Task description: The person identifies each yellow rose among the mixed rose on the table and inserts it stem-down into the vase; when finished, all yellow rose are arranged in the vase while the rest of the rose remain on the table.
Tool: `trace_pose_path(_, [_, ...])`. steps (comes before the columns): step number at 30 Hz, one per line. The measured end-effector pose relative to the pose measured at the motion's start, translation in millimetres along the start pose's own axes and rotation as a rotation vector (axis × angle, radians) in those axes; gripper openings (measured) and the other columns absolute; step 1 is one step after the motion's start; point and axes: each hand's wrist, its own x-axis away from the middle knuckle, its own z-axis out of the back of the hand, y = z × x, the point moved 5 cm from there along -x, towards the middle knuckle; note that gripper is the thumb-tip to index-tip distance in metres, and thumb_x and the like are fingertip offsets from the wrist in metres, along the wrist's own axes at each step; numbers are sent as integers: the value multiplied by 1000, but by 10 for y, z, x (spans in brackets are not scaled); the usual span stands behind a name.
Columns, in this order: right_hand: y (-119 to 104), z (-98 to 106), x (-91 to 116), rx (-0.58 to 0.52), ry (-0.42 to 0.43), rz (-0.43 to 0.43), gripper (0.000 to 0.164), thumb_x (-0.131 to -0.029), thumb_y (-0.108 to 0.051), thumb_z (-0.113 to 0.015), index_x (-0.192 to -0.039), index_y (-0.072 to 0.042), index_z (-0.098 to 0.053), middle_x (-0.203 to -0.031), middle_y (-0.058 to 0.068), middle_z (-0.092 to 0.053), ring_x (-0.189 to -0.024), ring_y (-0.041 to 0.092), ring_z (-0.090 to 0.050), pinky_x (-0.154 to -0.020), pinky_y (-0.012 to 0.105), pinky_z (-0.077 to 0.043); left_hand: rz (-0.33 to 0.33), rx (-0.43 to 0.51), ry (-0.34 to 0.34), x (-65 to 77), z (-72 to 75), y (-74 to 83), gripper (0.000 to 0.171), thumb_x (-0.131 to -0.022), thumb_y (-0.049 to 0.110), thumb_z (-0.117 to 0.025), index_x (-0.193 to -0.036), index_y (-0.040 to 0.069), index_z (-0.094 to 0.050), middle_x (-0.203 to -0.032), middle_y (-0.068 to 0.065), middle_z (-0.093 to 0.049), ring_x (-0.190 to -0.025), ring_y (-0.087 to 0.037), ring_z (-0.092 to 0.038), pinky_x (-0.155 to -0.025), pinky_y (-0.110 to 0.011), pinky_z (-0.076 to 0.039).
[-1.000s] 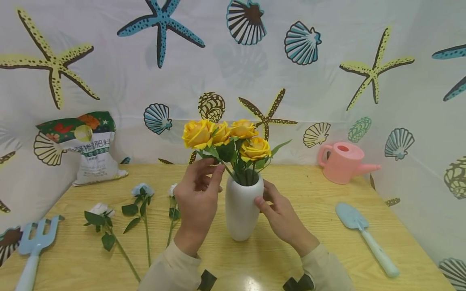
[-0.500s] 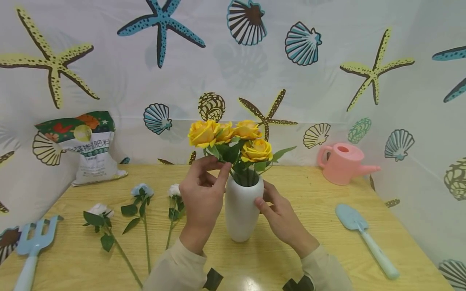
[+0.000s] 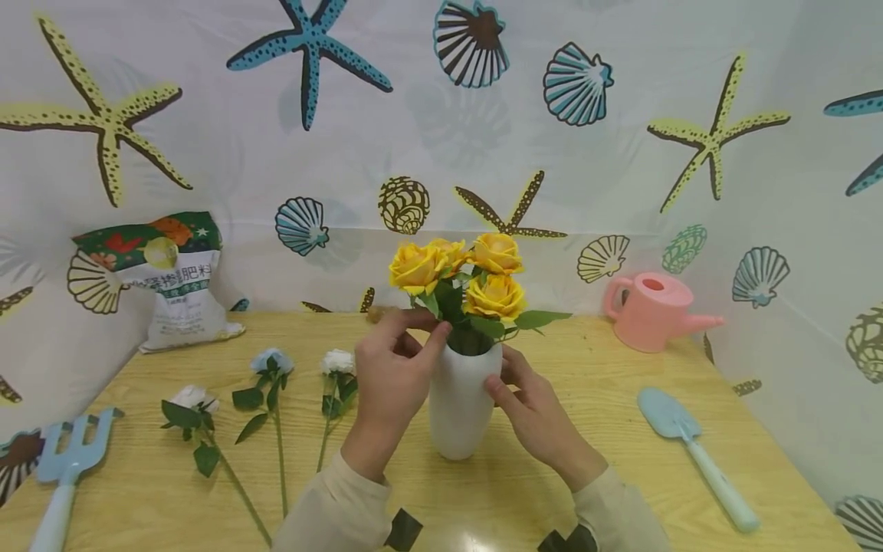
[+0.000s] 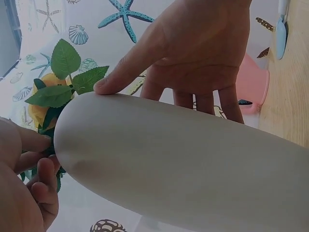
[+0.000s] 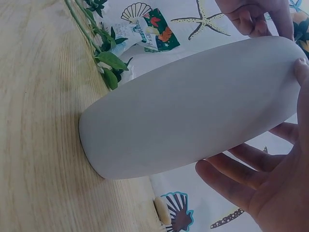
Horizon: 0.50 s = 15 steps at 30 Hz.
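Observation:
A tall white vase (image 3: 458, 406) stands upright on the table, holding several yellow roses (image 3: 497, 297) with green leaves. At its mouth, my left hand (image 3: 389, 383) pinches a yellow rose's stem between thumb and forefinger; the fingertips are partly hidden by leaves. My right hand (image 3: 538, 418) grips the vase's right side, thumb in front and the other fingers behind. In the left wrist view, the right thumb presses near the rim of the vase (image 4: 169, 154). The right wrist view shows the vase base (image 5: 96, 145) on the wood.
To the left lie a white rose (image 3: 193, 399), a blue rose (image 3: 271, 360) and another white rose (image 3: 338, 363). A blue hand fork (image 3: 72, 460) is at far left, a fertilizer bag (image 3: 182, 299) behind. On the right are a blue trowel (image 3: 697, 452) and pink watering can (image 3: 648, 310).
My left hand has moved right and slightly down to the vase mouth. The yellow roses have shifted right and sit closer together. My right hand stays on the vase.

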Motion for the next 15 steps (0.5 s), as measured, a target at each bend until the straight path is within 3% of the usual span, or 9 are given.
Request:
trace_pose_path(8, [3,-9,-13,-10,3,10,41,-107,-31,-49,-147,-23,-42,-138,14,-61,-115,30,-65,-86,27,-57,-66,-64,-70,2,15,-27,9,-83,5,-81,-82,3,-72,-83,-9,-65,-49,-4,-41,-46,-23,-42])
trace_pose_path(15, [12,-19,-9,-14,-9,-8,42,-107,-30,-49,-148,-23,-41,-140,14,-60,-117,31,-64,-87,28,-57,-61,-134,-101,-17,120,-77,12,-82,8,-81,-89,6,-71,-86,-6,-66,-51,-5,-42,-49,-23,-40])
